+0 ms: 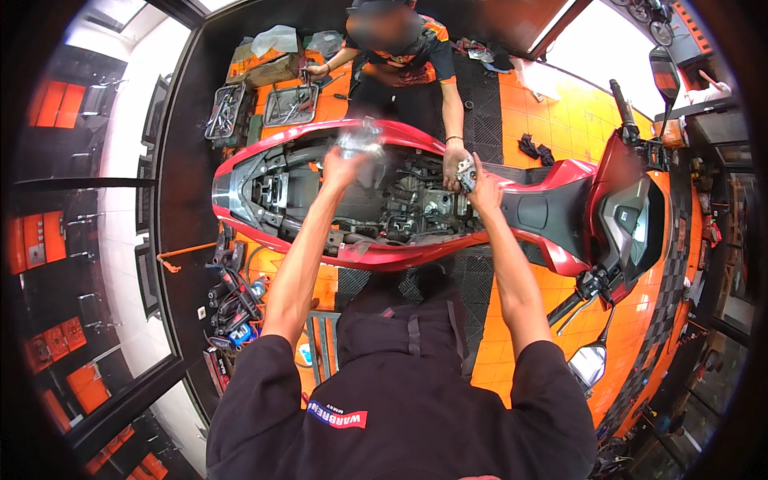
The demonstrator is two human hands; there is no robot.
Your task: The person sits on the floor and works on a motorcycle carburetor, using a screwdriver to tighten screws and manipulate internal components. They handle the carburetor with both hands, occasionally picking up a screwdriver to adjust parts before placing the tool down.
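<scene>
My left hand (342, 166) grips a silvery, shiny object (362, 142), blurred and hard to make out, above the left part of the opened red scooter body (384, 128). My right hand (484, 194) is closed on a small metal engine part (467, 171) over the scooter's right-middle section. A co-worker's hand (453, 162) is at that same part, reaching from the far side. Below both my hands the exposed engine bay (412, 210) shows hoses and metal fittings.
A co-worker (400, 72) stands behind the scooter, another hand (318, 70) over metal trays (280, 112). Tools (236, 300) lie on the orange floor (496, 336) at lower left. The scooter's seat (544, 210) and handlebars (580, 288) extend right. A dark cloth (534, 150) lies beyond.
</scene>
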